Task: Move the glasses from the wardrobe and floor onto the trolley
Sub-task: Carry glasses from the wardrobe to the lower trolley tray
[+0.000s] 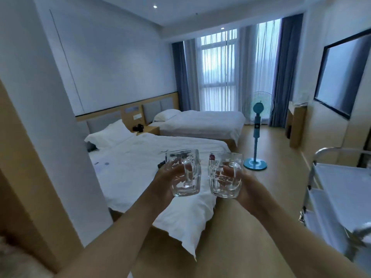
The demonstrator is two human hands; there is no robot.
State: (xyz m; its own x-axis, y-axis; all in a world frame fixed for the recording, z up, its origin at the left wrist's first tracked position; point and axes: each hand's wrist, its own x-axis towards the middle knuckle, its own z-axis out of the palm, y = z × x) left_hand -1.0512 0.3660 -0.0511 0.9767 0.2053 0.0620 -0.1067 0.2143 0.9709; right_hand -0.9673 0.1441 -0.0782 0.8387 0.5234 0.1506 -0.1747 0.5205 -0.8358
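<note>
Twin-bed hotel room, two glass mugs carried at chest height, trolley off to the right.

Head view: the left hand point(170, 177) is curled round the left glass mug point(183, 172) and the right hand point(244, 184) round the right glass mug point(224, 174); both mugs stand upright, just beside each other, above the bed point(140, 167) corner. The trolley point(339, 189) lies to the right of both hands at the frame edge, its top shelf running away from the viewer, so the right hand is the nearer and a rightward turn seems called for.
</note>
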